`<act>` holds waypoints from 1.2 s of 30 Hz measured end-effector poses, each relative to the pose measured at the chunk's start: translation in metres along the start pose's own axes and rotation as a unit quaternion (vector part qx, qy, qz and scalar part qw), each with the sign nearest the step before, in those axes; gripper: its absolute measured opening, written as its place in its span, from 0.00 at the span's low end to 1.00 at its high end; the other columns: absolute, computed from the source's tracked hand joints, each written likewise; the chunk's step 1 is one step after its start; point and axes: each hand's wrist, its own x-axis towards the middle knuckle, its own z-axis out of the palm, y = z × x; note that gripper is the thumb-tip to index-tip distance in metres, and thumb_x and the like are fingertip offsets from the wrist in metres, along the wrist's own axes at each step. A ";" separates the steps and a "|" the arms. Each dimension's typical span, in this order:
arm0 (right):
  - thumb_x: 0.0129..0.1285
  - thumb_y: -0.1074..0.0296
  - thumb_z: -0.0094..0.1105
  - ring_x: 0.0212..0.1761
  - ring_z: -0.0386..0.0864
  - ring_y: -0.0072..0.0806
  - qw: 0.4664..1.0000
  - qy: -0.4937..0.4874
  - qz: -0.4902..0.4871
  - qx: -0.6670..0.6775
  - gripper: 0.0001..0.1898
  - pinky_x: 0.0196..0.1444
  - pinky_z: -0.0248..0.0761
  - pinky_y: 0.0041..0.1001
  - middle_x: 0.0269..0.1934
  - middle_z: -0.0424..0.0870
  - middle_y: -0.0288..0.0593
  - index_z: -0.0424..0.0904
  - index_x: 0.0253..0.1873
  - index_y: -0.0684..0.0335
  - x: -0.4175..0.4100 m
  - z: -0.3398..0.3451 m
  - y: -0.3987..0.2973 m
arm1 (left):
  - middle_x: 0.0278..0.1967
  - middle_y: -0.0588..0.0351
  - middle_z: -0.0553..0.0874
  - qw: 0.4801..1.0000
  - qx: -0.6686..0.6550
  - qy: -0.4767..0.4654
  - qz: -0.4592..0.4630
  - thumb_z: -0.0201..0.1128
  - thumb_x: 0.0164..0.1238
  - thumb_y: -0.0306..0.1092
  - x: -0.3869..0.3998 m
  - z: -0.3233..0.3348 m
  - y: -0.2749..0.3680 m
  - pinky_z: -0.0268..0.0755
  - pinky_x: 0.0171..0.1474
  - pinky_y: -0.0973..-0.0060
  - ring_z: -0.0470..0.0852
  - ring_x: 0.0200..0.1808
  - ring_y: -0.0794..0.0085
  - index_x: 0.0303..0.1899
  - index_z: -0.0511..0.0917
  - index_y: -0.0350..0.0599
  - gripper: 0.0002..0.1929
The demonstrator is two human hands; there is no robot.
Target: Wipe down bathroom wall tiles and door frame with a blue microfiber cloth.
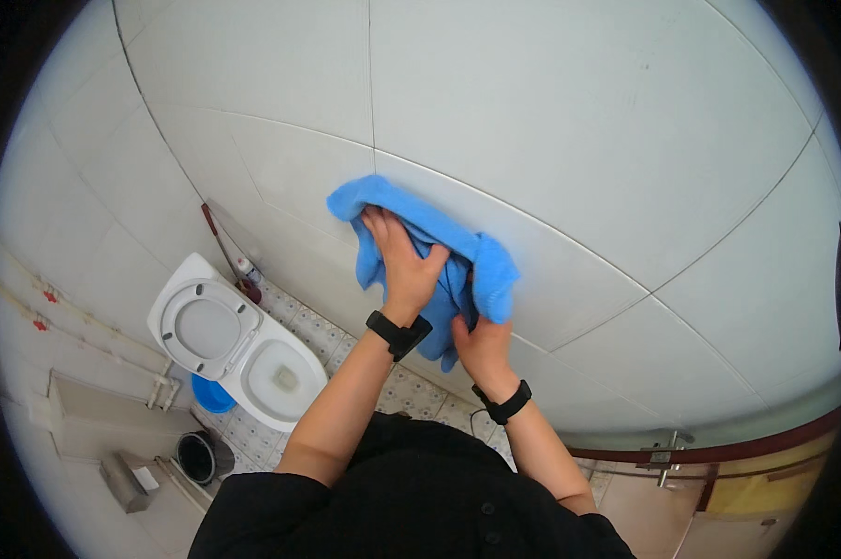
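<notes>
A bunched blue cloth [420, 216] lies against the white tiled wall [504, 126] in front of me. My left hand [406, 265] presses on the cloth's left part, fingers spread and partly tucked under its upper fold. Lower and to the right, my right hand [485, 346] grips the cloth's right end, its fingers mostly hidden by the fabric. Folds of the cloth hang down between the two hands. Each wrist wears a black strap.
At left stands a white toilet [280, 377] with its lid up. Near it are a blue basin [212, 393], a black bin [200, 458], a long-handled brush [217, 237], a white bottle [249, 270] and wall pipes [99, 321]. A door with a metal latch [663, 458] is at lower right.
</notes>
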 end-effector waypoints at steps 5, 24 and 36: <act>0.46 0.83 0.56 0.43 0.69 0.33 0.995 0.023 0.089 0.049 0.42 0.52 0.67 0.30 0.53 0.70 0.46 0.53 0.71 0.64 0.007 0.003 -0.017 | 0.68 0.30 0.49 0.991 0.055 -0.048 0.111 0.67 0.45 0.44 0.025 -0.011 0.032 0.27 0.69 0.43 0.38 0.69 0.31 0.67 0.50 0.31 0.49; 0.49 0.76 0.61 0.45 0.74 0.47 0.993 0.099 0.060 0.005 0.34 0.50 0.65 0.39 0.46 0.75 0.57 0.60 0.64 0.71 0.043 0.008 -0.044 | 0.62 0.42 0.66 0.965 0.111 -0.045 0.232 0.63 0.50 0.45 0.070 -0.009 0.048 0.28 0.68 0.39 0.52 0.69 0.45 0.60 0.69 0.45 0.33; 0.50 0.80 0.56 0.40 0.76 0.36 0.995 0.049 0.009 0.089 0.15 0.46 0.68 0.30 0.39 0.78 0.48 0.75 0.46 0.68 0.078 0.036 -0.056 | 0.69 0.36 0.51 0.985 0.038 0.102 0.133 0.61 0.57 0.50 0.119 -0.033 -0.002 0.22 0.69 0.46 0.37 0.72 0.41 0.67 0.55 0.38 0.40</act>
